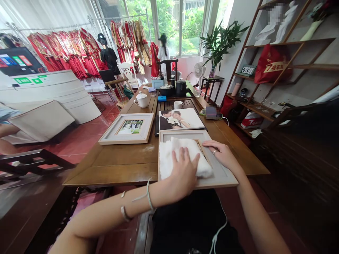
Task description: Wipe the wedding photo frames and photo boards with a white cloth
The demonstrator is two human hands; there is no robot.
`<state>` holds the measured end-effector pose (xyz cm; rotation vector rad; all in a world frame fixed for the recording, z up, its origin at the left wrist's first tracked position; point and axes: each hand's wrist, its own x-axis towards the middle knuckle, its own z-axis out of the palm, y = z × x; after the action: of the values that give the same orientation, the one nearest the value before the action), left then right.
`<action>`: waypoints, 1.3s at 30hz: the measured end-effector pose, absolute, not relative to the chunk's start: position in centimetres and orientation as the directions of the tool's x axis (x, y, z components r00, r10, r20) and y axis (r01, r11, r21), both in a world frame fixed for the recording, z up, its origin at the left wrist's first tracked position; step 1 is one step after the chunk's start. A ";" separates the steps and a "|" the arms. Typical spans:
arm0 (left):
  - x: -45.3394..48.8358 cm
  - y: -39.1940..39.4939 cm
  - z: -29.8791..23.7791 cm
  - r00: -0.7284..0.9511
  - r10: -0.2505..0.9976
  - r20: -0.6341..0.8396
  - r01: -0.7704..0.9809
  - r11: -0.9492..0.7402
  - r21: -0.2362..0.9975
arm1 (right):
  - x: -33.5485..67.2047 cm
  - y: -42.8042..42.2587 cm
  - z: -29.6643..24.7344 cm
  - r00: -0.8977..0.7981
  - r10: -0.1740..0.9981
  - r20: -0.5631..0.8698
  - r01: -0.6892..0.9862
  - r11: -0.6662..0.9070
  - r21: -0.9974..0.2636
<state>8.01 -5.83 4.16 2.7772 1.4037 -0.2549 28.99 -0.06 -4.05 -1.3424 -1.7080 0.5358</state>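
The left hand (184, 171), fingers spread, lay on a white cloth (180, 144) over the nearer frame (224, 173) on the table (113, 164); the right hand (222, 154), apparently loose, rested on that frame's right side. Beyond lay a couple's photo (189, 120), then a small white cup (178, 105).

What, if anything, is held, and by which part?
The left hand grips nothing, spread on the white cloth; the right hand rests on the near frame, right side, grip unclear.

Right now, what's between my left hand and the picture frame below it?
A white cloth lies there: in the head view, your left hand rests on it, and the cloth covers part of the picture frame.
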 end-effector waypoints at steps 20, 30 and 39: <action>9.2 3.6 3.1 0.816 0.576 -0.039 0.563 -0.809 -0.169 | 29.1 0.1 -4.1 -0.021 0.928 0.373 0.551 0.322 -0.770; 11.9 -6.3 3.9 0.897 0.442 -0.005 0.432 -0.879 -0.203 | 29.5 0.1 -4.3 -0.022 0.938 0.347 0.503 0.311 -0.807; 6.4 -11.7 5.4 0.899 0.433 -0.066 0.397 -0.869 -0.295 | 29.0 0.1 -4.0 -0.017 0.929 0.371 0.539 0.320 -0.779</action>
<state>6.44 -11.68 5.38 3.3298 0.7426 -0.2241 28.97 0.06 -4.00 -1.3388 -1.6813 0.5398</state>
